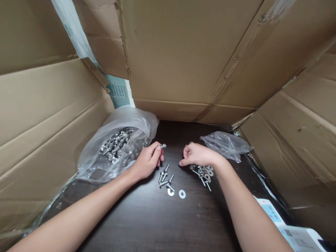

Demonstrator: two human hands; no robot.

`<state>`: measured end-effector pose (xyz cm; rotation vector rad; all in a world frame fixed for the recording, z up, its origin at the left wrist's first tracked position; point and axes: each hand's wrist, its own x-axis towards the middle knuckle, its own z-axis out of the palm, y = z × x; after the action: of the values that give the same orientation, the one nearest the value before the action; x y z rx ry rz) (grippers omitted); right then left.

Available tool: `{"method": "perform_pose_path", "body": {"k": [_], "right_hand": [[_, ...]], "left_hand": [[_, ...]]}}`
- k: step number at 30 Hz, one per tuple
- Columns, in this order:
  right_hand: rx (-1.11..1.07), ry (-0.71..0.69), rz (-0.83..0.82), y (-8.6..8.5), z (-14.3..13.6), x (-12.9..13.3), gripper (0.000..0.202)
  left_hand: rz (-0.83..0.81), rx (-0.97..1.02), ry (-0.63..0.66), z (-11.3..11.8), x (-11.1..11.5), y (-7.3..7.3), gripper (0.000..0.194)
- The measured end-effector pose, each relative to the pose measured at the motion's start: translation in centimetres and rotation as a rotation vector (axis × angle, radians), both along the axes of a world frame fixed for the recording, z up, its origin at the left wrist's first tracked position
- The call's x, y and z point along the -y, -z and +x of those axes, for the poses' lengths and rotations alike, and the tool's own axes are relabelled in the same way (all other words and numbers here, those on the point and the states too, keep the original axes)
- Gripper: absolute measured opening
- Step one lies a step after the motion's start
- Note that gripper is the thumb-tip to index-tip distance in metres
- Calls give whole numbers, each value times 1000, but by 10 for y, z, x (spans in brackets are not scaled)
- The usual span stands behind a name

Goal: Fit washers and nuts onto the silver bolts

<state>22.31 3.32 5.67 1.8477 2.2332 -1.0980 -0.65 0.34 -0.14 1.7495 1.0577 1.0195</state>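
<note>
Between thumb and fingers, my left hand (149, 160) pinches a metal bolt (163, 146), its head end sticking out to the right. My right hand (197, 154) is curled over a pile of bolts and flat washers (206, 173). Its fingers are bent inward and mostly hidden, with tiny shiny bits at the far side that I cannot make out. A small group of loose bolts (165, 177) lies between the hands. Just in front of them are two flat washers, one apart (182, 194) and one touching a bolt (170, 192).
An open clear plastic bag (90, 154) full of bolts (117, 143) stands at the left. Behind my right hand lies a crumpled clear bag (227, 143). Cardboard walls (183, 52) enclose the dark table (147, 217). A white-and-blue item (294, 232) sits at lower right.
</note>
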Motion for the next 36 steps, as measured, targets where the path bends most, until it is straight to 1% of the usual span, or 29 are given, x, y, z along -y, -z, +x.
{"method": "perform_pose_path", "body": {"k": [5,8,11,13,15,18,21,23,25,27,29,30,32,34,36], "right_hand": [[22,19,86,8,-3,-4,26],[-27,33,96,9,-3,-4,25],[-84,26,97,12,-1,-3,29],[-122,57,175,14,2,-3,30],[-165,126,287,16,4,-4,30],[-163,202,391,14,8,-5,33],[-163,208,406,10,8,-4,33],[-203,195,403,8,2,-3,29],[-287,186,412,10,-12,-2,22],[-466,220,464,18,-30,1,12],[-714,311,521,32,-49,6,17],[-829,331,532,39,-57,9,18],[-985,307,513,53,-69,15,16],[-1068,308,487,61,-74,19,14],[-1097,312,466,62,-74,21,11]], "left_hand": [[-9,-30,5,0,3,-2,34],[-8,-42,-1,0,4,-3,34],[-3,-57,-8,0,4,-4,34],[4,-65,-13,0,3,-3,34],[14,-69,-15,-1,3,-3,35],[46,-82,-26,-1,2,-5,36],[104,-121,-48,-2,1,-8,37],[138,-149,-59,-3,0,-9,35],[157,-169,-71,-4,-1,-10,32],[165,-186,-88,-4,-3,-9,28],[172,-206,-109,-3,-5,-8,26],[176,-214,-120,-3,-5,-8,25],[182,-229,-133,-2,-6,-7,24],[186,-240,-133,-1,-7,-6,25],[192,-251,-130,-1,-7,-4,26]]}}
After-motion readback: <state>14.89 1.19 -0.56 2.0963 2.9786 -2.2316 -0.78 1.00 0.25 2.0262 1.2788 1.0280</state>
